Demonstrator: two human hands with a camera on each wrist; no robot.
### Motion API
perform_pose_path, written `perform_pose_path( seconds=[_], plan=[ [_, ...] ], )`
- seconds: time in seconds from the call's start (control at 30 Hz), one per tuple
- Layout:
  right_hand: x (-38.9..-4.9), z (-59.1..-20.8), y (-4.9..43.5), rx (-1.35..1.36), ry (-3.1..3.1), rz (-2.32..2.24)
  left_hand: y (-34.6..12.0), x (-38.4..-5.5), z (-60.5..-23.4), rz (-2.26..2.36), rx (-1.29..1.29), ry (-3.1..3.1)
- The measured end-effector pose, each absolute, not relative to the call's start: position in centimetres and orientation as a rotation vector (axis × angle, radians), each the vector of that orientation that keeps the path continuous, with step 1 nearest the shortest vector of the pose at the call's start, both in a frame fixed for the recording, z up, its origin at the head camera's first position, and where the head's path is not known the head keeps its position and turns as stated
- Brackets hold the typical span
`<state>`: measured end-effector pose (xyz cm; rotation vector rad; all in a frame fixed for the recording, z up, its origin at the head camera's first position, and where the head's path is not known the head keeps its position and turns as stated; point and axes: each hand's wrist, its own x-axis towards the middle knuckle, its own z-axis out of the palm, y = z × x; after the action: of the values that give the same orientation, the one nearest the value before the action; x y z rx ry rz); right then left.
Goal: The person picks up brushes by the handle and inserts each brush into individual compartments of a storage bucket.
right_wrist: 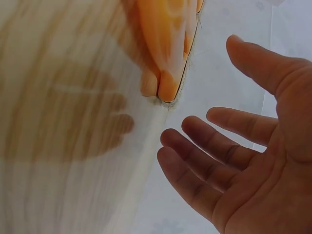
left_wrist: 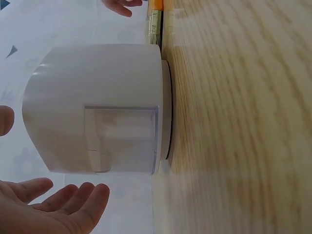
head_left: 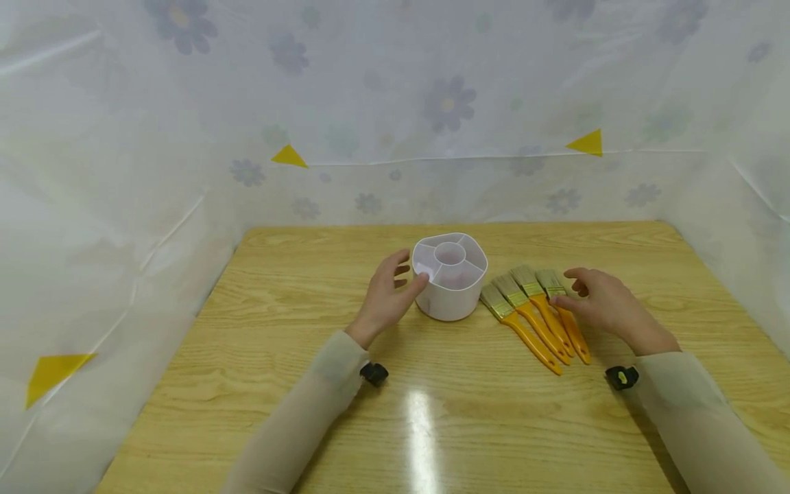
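Note:
A white round organizer (head_left: 449, 302) with several compartments around a central cup stands upright on the table. The left wrist view shows a clear window in the side of the organizer (left_wrist: 92, 78). My left hand (head_left: 387, 291) is beside its left side, fingers spread and relaxed; the left wrist view shows a gap between the fingertips (left_wrist: 100, 195) and the wall. Several flat paintbrushes (head_left: 543, 326) with orange handles lie fanned out right of the organizer, bristles pointing away. Above the rightmost brush hovers my right hand (head_left: 601, 302), fingers loosely bent, holding nothing.
The wooden table (head_left: 494, 425) runs back to a flower-patterned plastic sheet (head_left: 382, 89), with more sheeting at both sides. Yellow tape pieces (head_left: 289, 156) mark the sheet. A black band device (head_left: 621, 377) is on the right wrist, and another (head_left: 374, 374) on the left.

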<state>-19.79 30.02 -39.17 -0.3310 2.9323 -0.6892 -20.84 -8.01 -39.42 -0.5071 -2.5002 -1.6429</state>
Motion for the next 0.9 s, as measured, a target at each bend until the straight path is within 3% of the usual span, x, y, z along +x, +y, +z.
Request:
perform_pose_path(
  seconds=[0.43, 0.67, 0.9],
  plan=[
    [-19.9, -39.4, 29.9, -0.302, 2.877, -0.675, -7.1, -21.1, -39.6, -1.756, -0.495, -2.414],
    [-20.0, -39.4, 29.9, -0.3, 2.873, -0.648, -6.7, -18.9, -36.4, -1.822, -0.566, -2.375],
    [-20.2, -39.7, 30.0, -0.299, 2.852, -0.634, -6.6, -18.9, -36.4, -1.82, -0.553, -2.371]
  ],
)
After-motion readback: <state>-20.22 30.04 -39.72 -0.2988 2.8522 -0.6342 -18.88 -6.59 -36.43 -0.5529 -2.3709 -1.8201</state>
